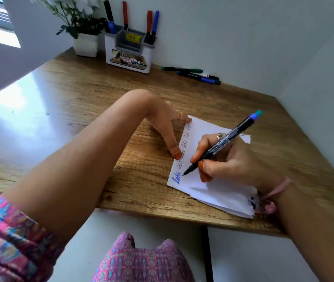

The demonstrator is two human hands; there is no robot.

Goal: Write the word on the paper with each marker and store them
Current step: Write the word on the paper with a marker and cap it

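On the near edge of the wooden desk (84,94), right hand (229,159) grips a blue marker (221,143), tip touching the paper (208,184). Left hand (166,123), fingers spread flat, pins the paper's edge. Six words written. Three markers (194,75) lie farther back; four stand in the organizer (128,50).

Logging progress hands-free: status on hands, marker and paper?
Right hand gripping marker, tip on paper. Left hand fingers pinning paper edge. Nothing in the way.
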